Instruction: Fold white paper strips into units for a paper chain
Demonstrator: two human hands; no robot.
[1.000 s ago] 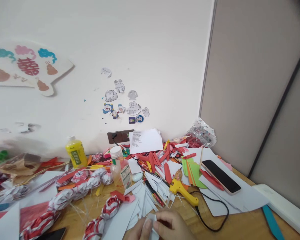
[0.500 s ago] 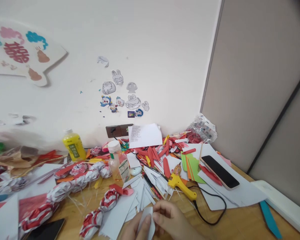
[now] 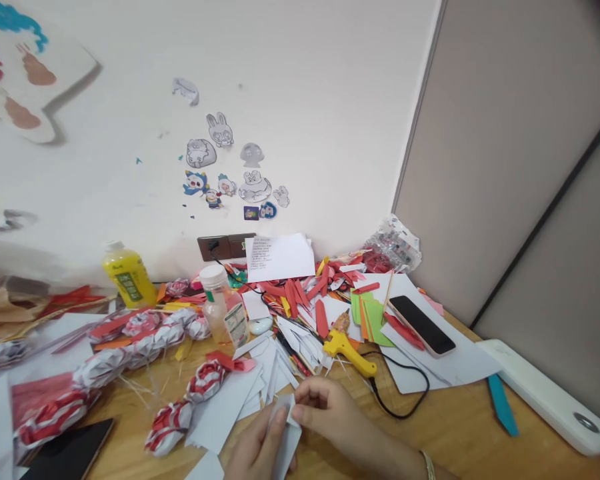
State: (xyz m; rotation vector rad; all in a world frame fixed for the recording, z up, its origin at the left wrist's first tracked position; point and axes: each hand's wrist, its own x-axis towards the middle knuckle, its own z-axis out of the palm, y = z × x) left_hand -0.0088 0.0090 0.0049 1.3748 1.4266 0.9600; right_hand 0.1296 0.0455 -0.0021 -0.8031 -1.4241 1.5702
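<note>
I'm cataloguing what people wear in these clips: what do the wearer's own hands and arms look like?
The left hand and right hand are ungloved. A slim, pale yellowish band circles the right arm; no sleeve shows there. The left forearm is out of frame.

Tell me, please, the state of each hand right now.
Left hand: closed, holding white paper.
Right hand: curled at the same paper's edge; whether it pinches cannot be told.

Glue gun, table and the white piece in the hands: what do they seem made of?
Glue gun: smooth, probably plastic, from its evenly yellow, molded-looking body. Table: wood or wood-look laminate, faintly glossy, from its brown grain. White piece: matte, likely paper or thin card, from its thin, flat edges.
</note>
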